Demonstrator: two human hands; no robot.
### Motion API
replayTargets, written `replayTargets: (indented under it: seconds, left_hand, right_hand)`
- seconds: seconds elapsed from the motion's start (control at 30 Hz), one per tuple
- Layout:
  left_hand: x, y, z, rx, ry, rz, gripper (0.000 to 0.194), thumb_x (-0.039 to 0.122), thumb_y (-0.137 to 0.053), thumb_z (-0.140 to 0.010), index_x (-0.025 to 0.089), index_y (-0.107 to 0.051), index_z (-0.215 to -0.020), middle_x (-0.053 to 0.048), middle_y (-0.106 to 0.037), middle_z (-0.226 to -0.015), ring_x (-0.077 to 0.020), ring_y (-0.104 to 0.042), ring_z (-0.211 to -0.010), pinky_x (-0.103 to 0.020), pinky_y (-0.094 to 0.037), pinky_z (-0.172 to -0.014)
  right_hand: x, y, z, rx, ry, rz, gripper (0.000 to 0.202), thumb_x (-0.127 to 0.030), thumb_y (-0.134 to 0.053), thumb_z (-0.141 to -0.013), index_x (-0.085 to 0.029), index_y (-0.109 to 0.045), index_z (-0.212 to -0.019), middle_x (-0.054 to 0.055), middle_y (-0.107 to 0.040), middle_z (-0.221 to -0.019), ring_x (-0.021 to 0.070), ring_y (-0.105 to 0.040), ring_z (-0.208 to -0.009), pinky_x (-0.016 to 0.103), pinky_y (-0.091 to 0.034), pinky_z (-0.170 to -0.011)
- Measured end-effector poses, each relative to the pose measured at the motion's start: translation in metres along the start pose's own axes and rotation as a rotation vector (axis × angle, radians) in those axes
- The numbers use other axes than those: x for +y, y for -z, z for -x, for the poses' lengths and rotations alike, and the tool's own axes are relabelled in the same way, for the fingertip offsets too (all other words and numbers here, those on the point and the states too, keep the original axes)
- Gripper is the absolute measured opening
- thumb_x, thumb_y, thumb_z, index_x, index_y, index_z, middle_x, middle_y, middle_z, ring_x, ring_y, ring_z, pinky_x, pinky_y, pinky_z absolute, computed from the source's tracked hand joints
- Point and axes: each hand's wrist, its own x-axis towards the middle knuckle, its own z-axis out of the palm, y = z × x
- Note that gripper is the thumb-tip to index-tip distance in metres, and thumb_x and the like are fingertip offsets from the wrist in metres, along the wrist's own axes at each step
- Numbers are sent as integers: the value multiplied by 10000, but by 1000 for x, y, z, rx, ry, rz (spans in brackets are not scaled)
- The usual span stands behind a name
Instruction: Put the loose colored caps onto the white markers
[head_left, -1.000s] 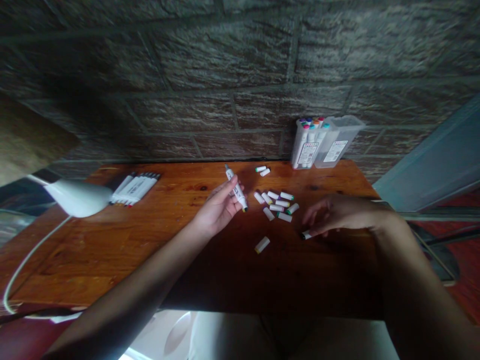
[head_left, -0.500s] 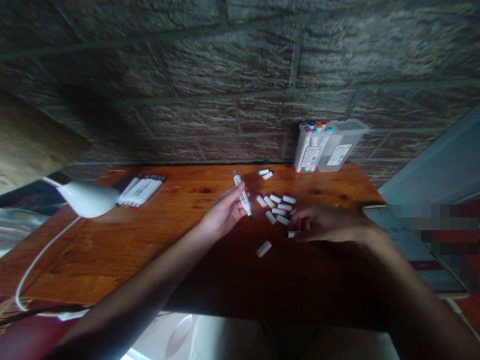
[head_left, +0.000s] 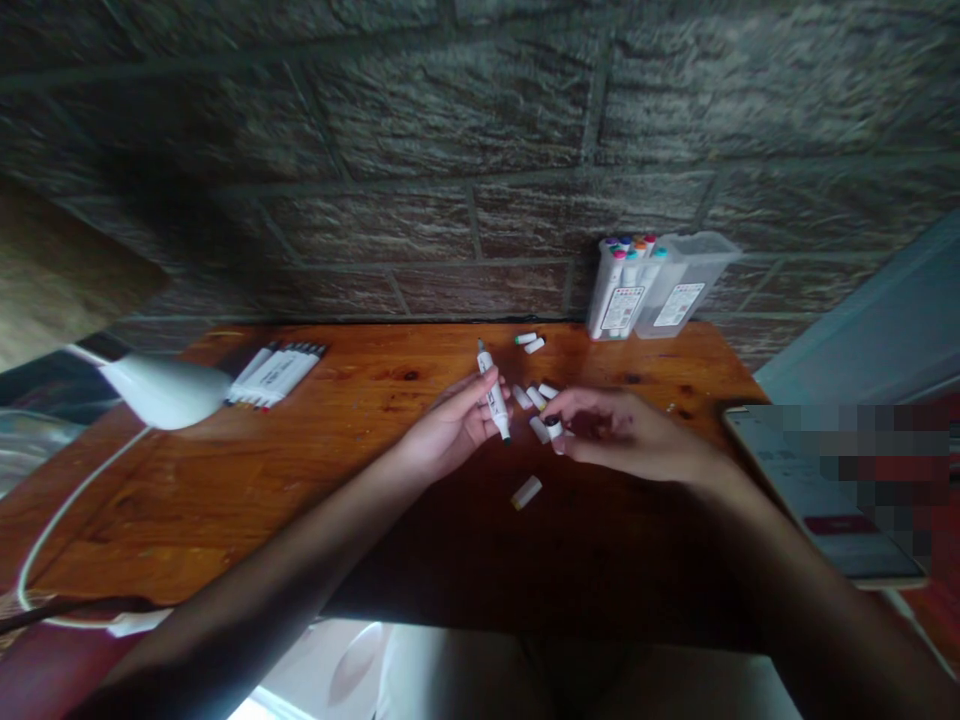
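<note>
Left hand (head_left: 457,425): fingers curled closed around the middle of a white marker, thumb lying along its upper side.
White double-ended marker (head_left: 493,395): above the desk in that grip, tilted – its pale bare tip toward the wall, its dark end down toward the person.
Right hand (head_left: 622,430): thumb and forefinger pinched nearly together on a small cap, the other fingers loosely bent behind.
Pinched white cap (head_left: 554,428): dark end upward, between the two hands, near the marker but apart from it.
Loose marker caps (head_left: 521,397): a cluster on the desk just beside and partly behind the pinching fingers; how many is hidden.
Single cap (head_left: 527,492): lying nearer the person, with a yellowish end.
Pair of caps (head_left: 531,342): farther back, close together, one green-ended.
Marker row (head_left: 277,374): white, dark-ended markers side by side at the left, beside the white lamp (head_left: 165,390).
Marker case (head_left: 615,295): see-through, upright at the back right, holding colour-topped markers – a second see-through case (head_left: 679,290) stands against it.
Wooden desk (head_left: 360,390): under all these, against the stone-block wall (head_left: 420,230).
Tablet-like screen (head_left: 832,500): right of the desk, partly pixelated.
</note>
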Motion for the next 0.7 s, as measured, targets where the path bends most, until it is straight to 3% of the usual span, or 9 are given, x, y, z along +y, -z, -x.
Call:
replayTargets:
  seconds: [0.23, 0.47, 0.7]
  left_hand:
    - [-4, -2, 4, -98, 13, -38, 148, 251, -753, -831, 120, -688, -854, -26, -725, -787, -110, -683, -656, -220, -576, -658]
    - [-11, 0, 7, -199, 5, -149, 189, 273, -778, -807, 140, -713, -924, -27, -719, -839, -111, -678, -723, -211, -558, -699]
    - [-14, -2, 17, -416, -196, -699, 196, 196, -726, -836, 150, -696, -1023, -44, -683, -964, -141, -652, -876, -251, -540, -807]
  right_hand:
    - [3, -5, -4, 108, 112, -51, 167, -246, -712, -836, -201, -658, -988, 30, -673, -973, 163, -636, -918, 313, -514, -829]
    - [8, -7, -5, 88, 104, -55, 181, -298, -698, -863, -211, -633, -1008, 33, -681, -988, 160, -652, -883, 314, -539, -789]
    - [14, -10, -6, 22, 134, 42, 145, -275, -681, -873, -206, -626, -989, 18, -681, -938, 147, -648, -832, 290, -520, -739]
